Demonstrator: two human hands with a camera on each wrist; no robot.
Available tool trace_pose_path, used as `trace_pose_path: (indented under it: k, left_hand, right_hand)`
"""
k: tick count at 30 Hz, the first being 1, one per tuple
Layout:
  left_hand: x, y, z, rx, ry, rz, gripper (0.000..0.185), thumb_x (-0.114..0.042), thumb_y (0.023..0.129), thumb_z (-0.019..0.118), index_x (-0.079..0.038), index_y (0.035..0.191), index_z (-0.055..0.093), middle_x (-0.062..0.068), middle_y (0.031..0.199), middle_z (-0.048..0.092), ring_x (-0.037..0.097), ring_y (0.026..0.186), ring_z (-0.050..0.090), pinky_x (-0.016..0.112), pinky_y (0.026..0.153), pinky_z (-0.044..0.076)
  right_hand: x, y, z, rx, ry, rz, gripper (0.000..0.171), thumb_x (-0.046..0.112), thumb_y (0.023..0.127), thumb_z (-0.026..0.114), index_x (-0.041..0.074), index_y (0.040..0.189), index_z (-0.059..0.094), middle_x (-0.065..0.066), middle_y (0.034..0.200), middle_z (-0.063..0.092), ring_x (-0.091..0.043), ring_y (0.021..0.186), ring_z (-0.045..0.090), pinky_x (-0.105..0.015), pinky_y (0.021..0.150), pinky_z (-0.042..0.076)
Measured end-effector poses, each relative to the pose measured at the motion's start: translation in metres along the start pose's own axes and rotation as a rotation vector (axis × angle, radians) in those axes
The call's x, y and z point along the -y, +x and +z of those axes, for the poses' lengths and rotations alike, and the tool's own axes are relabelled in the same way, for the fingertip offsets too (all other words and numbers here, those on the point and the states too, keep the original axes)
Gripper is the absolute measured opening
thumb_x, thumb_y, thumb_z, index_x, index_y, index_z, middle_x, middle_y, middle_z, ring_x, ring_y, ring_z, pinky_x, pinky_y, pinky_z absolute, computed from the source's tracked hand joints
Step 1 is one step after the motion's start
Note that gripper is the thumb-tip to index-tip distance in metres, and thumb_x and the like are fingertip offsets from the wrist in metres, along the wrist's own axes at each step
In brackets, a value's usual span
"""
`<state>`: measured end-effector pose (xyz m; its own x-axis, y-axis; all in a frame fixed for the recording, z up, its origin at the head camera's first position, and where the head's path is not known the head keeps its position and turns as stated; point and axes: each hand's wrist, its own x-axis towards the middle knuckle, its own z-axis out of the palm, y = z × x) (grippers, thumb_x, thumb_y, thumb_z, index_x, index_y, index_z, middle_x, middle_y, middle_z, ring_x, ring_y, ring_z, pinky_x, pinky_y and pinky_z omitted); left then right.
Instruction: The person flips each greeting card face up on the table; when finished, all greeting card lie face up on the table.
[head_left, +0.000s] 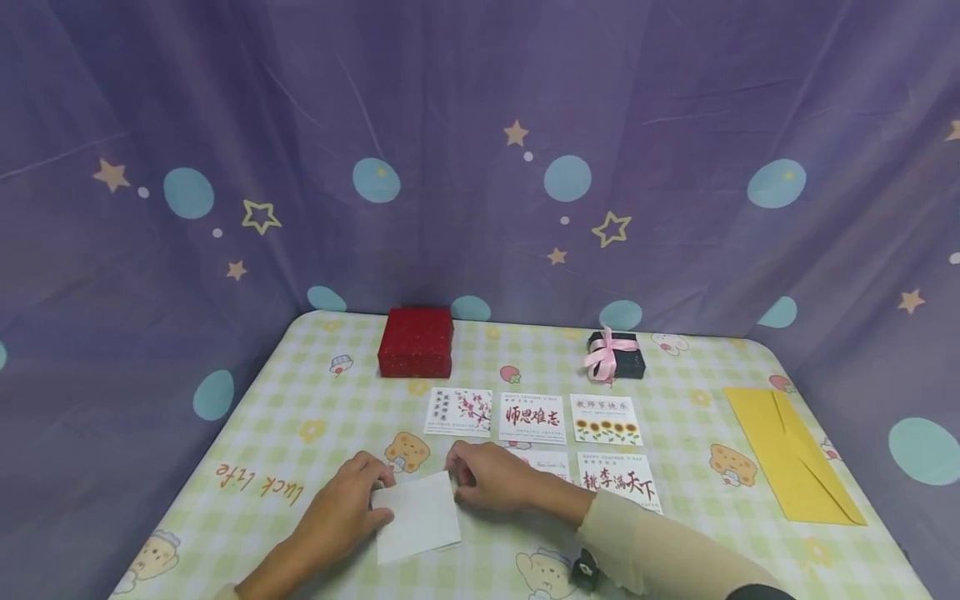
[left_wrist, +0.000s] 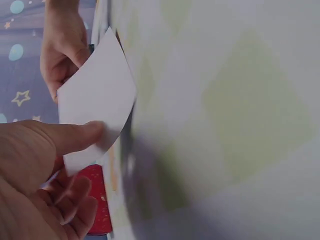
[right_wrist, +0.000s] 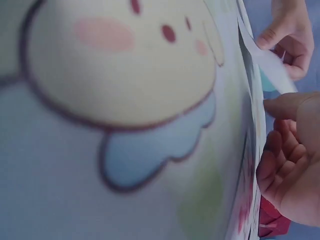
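Note:
A blank white card is lifted slightly off the checked tablecloth near the front edge. My left hand pinches its left edge; in the left wrist view the thumb lies on top of the white card with fingers curled under it. My right hand pinches the card's upper right corner. In the right wrist view its thumb meets the card's edge. Just beyond the hands lie several printed greeting cards, among them a blossom card, a red-lettered card and a sunflower card.
A red box stands at the back centre-left, and a black box tied with pink ribbon at the back right. A yellow envelope lies near the right edge. Purple star-patterned curtain surrounds the table.

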<state>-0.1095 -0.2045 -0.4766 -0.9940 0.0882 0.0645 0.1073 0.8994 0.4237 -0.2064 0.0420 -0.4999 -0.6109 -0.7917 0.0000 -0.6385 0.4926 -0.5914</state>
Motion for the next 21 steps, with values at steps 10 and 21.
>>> trace_pose_path:
  k: [10,21]
  left_hand:
    - [-0.002,0.012,-0.011,-0.434,-0.037,0.342,0.048,0.006,0.059,0.09,-0.025,0.076,0.058,-0.015,0.077,0.05,-0.004,0.07,0.046,0.011,0.062,0.039]
    - [-0.009,0.012,-0.01,-0.224,0.036,0.12,0.046,-0.02,0.071,0.093,-0.026,0.112,0.073,-0.007,0.095,0.052,0.005,0.08,0.047,0.022,0.069,0.045]
  right_hand:
    - [-0.003,-0.002,-0.015,0.019,0.365,-0.024,0.027,0.031,0.106,0.051,0.023,0.124,0.07,0.005,0.069,0.071,-0.004,0.053,0.061,-0.018,0.054,0.048]
    - [0.001,0.002,-0.017,-0.152,0.366,0.006,0.054,0.02,0.092,0.076,0.015,0.143,0.058,0.008,0.091,0.068,0.002,0.079,0.06,-0.019,0.075,0.053]
